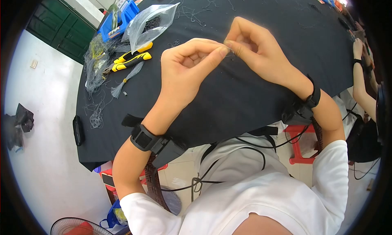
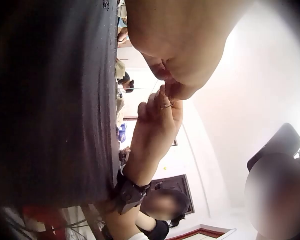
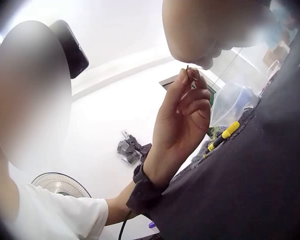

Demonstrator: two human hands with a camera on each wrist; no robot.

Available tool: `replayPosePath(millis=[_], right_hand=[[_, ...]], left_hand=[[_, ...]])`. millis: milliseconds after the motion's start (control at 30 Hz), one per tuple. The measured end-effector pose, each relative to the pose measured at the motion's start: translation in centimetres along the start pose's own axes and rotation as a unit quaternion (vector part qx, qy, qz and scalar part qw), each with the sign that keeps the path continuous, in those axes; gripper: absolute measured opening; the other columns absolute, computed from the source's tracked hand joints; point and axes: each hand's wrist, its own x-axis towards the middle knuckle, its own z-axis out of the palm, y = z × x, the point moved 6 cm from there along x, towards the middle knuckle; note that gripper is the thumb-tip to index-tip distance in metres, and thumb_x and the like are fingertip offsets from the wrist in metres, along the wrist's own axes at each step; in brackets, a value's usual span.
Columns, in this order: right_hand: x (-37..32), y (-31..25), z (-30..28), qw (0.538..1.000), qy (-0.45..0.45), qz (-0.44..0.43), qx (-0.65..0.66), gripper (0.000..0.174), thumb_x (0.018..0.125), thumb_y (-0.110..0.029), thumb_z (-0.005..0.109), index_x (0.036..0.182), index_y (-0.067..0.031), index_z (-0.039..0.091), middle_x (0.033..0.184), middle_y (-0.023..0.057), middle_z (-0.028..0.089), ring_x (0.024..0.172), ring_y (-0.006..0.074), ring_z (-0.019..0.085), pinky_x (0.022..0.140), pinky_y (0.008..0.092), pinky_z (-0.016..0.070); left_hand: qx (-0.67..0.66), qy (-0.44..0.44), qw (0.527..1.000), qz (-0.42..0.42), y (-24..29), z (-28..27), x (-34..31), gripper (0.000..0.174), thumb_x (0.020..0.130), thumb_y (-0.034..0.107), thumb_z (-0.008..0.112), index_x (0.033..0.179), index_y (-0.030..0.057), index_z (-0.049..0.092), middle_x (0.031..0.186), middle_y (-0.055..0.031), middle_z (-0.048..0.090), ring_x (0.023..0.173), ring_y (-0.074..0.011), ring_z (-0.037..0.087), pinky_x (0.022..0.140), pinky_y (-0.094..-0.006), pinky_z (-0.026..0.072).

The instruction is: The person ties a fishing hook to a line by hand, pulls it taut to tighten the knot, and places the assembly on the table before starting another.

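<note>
Both hands meet at the fingertips above the black-covered table (image 1: 228,100). My left hand (image 1: 183,69) pinches a small dark hook (image 3: 193,75) between thumb and forefinger; its curve shows at the fingertips in the right wrist view. A thin line (image 3: 198,68) runs from there across to my right hand (image 1: 261,49), whose thumb and forefinger pinch it. In the left wrist view, a small loop (image 2: 166,105) shows at the right hand's fingertips. The left hand's own grip is mostly hidden in that view.
Left on the table lie yellow-black pliers (image 1: 132,61), a tied bundle of line (image 1: 130,79) and tangled line (image 1: 94,65). Behind them are a clear bag (image 1: 136,33) of small dark pieces and a blue bin (image 1: 131,12). Another person's arm (image 1: 362,86) is at right.
</note>
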Motion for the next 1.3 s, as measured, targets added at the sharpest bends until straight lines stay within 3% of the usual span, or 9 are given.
replayPosePath(millis=[367,700,900,1033,1300], right_hand=[[-1.0,-1.7,1.4,0.998,-0.002,-0.052,-0.034,0.011,0.082,-0.004,0.058,0.081,-0.0044,0.047,0.057,0.0031,0.035,0.050,0.0128,0.033,0.048,0.0278,0.0304],[-2.0,-3.3,1.4,0.994,0.064,-0.083,-0.024,0.009,0.078,0.000,0.061,0.080,-0.0038,0.053,0.063,0.0054,0.047,0.054,0.0144,0.044,0.049,0.0257,0.0371],[-2.0,-4.8,1.2,0.966,0.074,-0.204,-0.144,0.014,0.073,0.000,0.064,0.082,-0.0051,0.055,0.069,0.0069,0.053,0.054,0.0217,0.050,0.048,0.0294,0.0404],[-2.2,-5.4,1.0,0.955,0.096,-0.241,-0.142,0.017,0.070,0.007,0.067,0.083,-0.0001,0.061,0.061,0.0035,0.047,0.047,0.0113,0.042,0.042,0.0235,0.0310],[-2.5,-6.1,0.8,0.934,0.108,-0.281,-0.194,0.021,0.066,0.007,0.070,0.086,0.0005,0.065,0.062,0.0047,0.051,0.048,0.0112,0.046,0.040,0.0228,0.0340]], left_hand=[[-0.064,0.059,0.996,-0.019,0.6,-0.6,-0.2,0.015,0.083,0.003,0.064,0.095,-0.0055,0.065,0.090,-0.0092,0.066,0.081,-0.0088,0.061,0.076,-0.0195,0.0475],[-0.040,0.071,0.996,0.039,1.7,-0.4,-0.5,0.014,0.083,0.002,0.064,0.095,-0.0045,0.065,0.090,-0.0077,0.066,0.081,-0.0081,0.059,0.074,-0.0192,0.0466],[-0.002,0.088,0.995,0.055,1.8,-0.4,-0.4,0.014,0.083,0.002,0.064,0.095,-0.0048,0.065,0.087,-0.0065,0.066,0.078,-0.0064,0.058,0.070,-0.0175,0.0453],[0.006,0.089,0.994,0.069,2.1,-0.3,-0.5,0.013,0.083,0.001,0.065,0.094,-0.0048,0.065,0.086,-0.0061,0.066,0.076,-0.0052,0.057,0.068,-0.0161,0.0442],[0.012,0.099,0.992,0.075,2.2,-0.3,-0.5,0.011,0.082,-0.001,0.065,0.092,-0.0043,0.065,0.083,-0.0050,0.065,0.072,-0.0040,0.056,0.063,-0.0153,0.0431]])
